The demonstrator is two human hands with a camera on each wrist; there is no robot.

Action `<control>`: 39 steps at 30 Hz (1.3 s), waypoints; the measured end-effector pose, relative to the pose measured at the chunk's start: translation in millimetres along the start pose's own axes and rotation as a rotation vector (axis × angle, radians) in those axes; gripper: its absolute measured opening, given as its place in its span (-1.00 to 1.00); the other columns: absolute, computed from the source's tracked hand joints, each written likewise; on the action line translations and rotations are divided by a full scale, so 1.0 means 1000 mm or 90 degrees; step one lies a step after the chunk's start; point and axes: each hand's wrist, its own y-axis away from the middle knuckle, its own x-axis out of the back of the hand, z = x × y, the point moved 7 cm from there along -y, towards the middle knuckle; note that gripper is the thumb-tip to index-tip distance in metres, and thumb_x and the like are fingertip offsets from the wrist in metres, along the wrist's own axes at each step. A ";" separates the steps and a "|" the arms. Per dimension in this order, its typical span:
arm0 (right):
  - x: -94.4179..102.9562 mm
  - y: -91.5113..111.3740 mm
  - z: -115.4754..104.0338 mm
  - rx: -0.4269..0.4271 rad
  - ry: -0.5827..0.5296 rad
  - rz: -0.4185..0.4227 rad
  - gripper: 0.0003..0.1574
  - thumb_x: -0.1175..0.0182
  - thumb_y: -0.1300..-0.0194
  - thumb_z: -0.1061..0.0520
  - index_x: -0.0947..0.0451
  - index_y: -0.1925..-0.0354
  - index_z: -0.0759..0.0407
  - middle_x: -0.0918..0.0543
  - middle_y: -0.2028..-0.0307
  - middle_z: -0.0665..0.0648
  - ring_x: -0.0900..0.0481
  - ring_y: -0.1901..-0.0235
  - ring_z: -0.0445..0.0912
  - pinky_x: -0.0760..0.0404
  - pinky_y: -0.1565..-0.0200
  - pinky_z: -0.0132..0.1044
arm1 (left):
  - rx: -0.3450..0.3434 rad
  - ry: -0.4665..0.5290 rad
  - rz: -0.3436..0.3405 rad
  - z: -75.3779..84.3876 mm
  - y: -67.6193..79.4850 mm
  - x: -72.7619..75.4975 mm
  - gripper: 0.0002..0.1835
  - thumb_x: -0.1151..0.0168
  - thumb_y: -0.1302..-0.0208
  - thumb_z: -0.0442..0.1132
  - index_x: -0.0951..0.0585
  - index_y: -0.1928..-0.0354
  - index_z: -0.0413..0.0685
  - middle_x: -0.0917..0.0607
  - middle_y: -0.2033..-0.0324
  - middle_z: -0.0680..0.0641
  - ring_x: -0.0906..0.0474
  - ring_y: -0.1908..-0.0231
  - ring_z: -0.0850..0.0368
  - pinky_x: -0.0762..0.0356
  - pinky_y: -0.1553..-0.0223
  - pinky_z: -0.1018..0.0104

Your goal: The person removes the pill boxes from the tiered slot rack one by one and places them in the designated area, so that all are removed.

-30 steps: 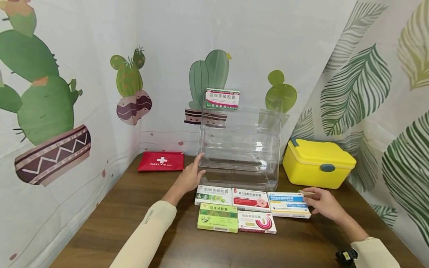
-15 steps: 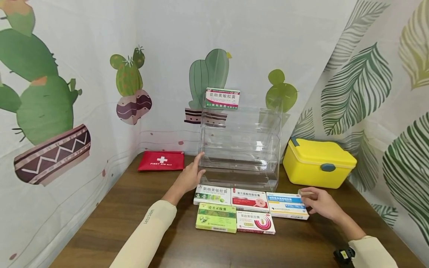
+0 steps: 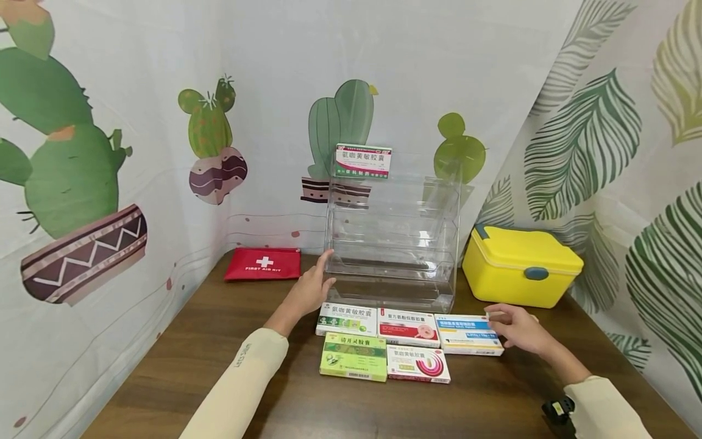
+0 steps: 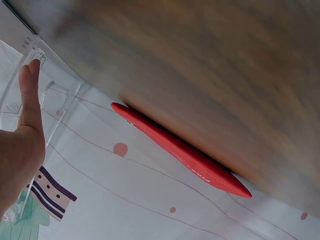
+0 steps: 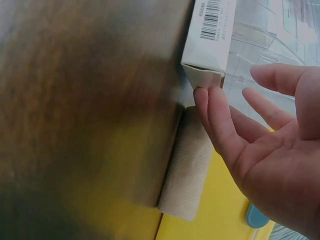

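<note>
My left hand (image 3: 307, 294) rests at the left edge of the clear tiered display rack (image 3: 392, 268), index finger straight along its side, thumb apart. My right hand (image 3: 521, 329) is at the right end of a blue-and-white medicine box (image 3: 470, 336); in the right wrist view its fingertips touch the box's end flap (image 5: 204, 77), thumb free. Left of that box lie a red-and-white medicine box (image 3: 408, 329) and a green-and-white one (image 3: 348, 320). In front are a lime-green box (image 3: 353, 358) and a white box with pink rings (image 3: 418, 364). One medicine box (image 3: 363, 163) stands in the rack's top tier.
A red first aid pouch (image 3: 263, 265) lies at the back left. At the back right stands a yellow case (image 3: 521, 268) with a grey-blue latch. A beige roll (image 5: 187, 165) lies between the right hand and the case. Patterned curtains (image 3: 263, 122) hang behind the table (image 3: 219, 341).
The right hand has shifted a little left, and the medicine boxes have slid slightly left with it. Now the beige roll shows behind the hand instead of beside its fingertips. The left hand stays put.
</note>
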 end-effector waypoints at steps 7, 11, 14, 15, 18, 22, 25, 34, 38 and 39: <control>-0.001 0.000 0.002 -0.008 0.004 0.001 -0.33 -0.20 -0.41 0.09 -0.30 -0.31 0.46 -0.50 -0.16 0.52 -0.61 0.10 0.08 -0.66 0.33 -0.16 | 0.010 0.007 -0.003 0.000 0.000 0.001 -0.17 -0.19 -0.44 -0.16 0.10 -0.54 0.24 -0.44 0.47 -0.06 -0.36 0.70 0.10 -0.42 0.54 0.23; -0.001 0.000 0.003 -0.010 0.013 0.000 -0.32 -0.20 -0.41 0.09 -0.30 -0.32 0.46 -0.51 -0.16 0.51 -0.62 0.10 0.08 -0.66 0.33 -0.16 | 0.016 0.006 -0.008 0.000 0.000 0.002 -0.17 -0.19 -0.44 -0.16 0.10 -0.54 0.24 -0.44 0.46 -0.06 -0.36 0.69 0.11 -0.43 0.53 0.24; 0.003 0.000 0.000 0.003 0.029 0.019 -0.34 -0.20 -0.42 0.08 -0.34 -0.30 0.46 -0.54 -0.13 0.50 -0.63 0.10 0.10 -0.66 0.35 -0.15 | 0.018 0.007 -0.011 0.000 -0.001 0.003 -0.17 -0.18 -0.44 -0.17 0.10 -0.54 0.23 -0.45 0.46 -0.07 -0.38 0.68 0.09 -0.45 0.51 0.21; 0.005 0.000 -0.001 0.005 0.036 0.030 -0.36 -0.19 -0.42 0.08 -0.36 -0.29 0.46 -0.55 -0.12 0.50 -0.64 0.10 0.11 -0.66 0.36 -0.15 | 0.018 0.007 -0.011 0.001 -0.001 0.003 -0.17 -0.18 -0.44 -0.17 0.09 -0.54 0.22 -0.45 0.45 -0.07 -0.39 0.67 0.08 -0.46 0.50 0.20; 0.011 0.001 -0.003 0.010 0.055 0.066 -0.42 -0.17 -0.44 0.07 -0.42 -0.24 0.44 -0.57 -0.09 0.49 -0.63 0.09 0.15 -0.65 0.37 -0.15 | 0.016 0.000 -0.013 0.002 -0.002 0.002 -0.18 -0.17 -0.45 -0.18 0.10 -0.54 0.21 -0.50 0.40 -0.10 -0.43 0.62 0.08 -0.52 0.43 0.15; 0.016 0.001 -0.008 0.010 0.060 0.097 -0.44 -0.15 -0.46 0.04 -0.44 -0.21 0.44 -0.58 -0.07 0.48 -0.62 0.08 0.17 -0.65 0.35 -0.15 | 0.009 -0.011 -0.015 0.003 -0.004 0.001 -0.20 -0.15 -0.46 -0.17 0.10 -0.53 0.19 -0.55 0.33 -0.15 -0.45 0.58 0.09 -0.53 0.39 0.13; 0.017 -0.001 -0.016 0.021 0.049 0.109 -0.42 -0.14 -0.47 0.01 -0.43 -0.22 0.44 -0.59 -0.07 0.46 -0.62 0.07 0.18 -0.65 0.34 -0.17 | 0.011 -0.009 -0.017 0.003 -0.004 0.001 -0.20 -0.15 -0.46 -0.17 0.10 -0.53 0.21 -0.56 0.31 -0.17 -0.44 0.61 0.08 -0.50 0.43 0.16; 0.021 -0.007 -0.048 0.072 0.012 0.182 -0.47 -0.12 -0.48 0.03 -0.46 -0.18 0.43 -0.62 -0.04 0.43 -0.64 0.07 0.21 -0.63 0.32 -0.26 | 0.019 -0.002 -0.019 0.003 -0.003 0.001 -0.20 -0.14 -0.46 -0.21 0.11 -0.51 0.23 -0.50 0.37 -0.11 -0.43 0.61 0.10 -0.48 0.46 0.20; 0.023 -0.010 -0.063 0.110 0.014 0.242 -0.57 -0.13 -0.47 0.10 -0.53 -0.10 0.42 -0.68 0.03 0.38 -0.64 0.09 0.02 -0.54 0.24 -0.48 | 0.023 0.013 -0.017 0.001 -0.003 0.000 -0.20 -0.15 -0.45 -0.23 0.09 -0.51 0.20 -0.46 0.42 -0.10 -0.41 0.66 0.09 -0.46 0.53 0.21; 0.024 -0.011 -0.067 0.116 0.014 0.256 -0.59 -0.12 -0.46 0.11 -0.54 -0.09 0.42 -0.69 0.04 0.37 -0.64 0.12 -0.06 -0.52 0.23 -0.52 | 0.024 0.014 -0.017 0.001 -0.003 0.000 -0.20 -0.15 -0.45 -0.23 0.09 -0.51 0.20 -0.46 0.42 -0.10 -0.41 0.66 0.09 -0.45 0.53 0.21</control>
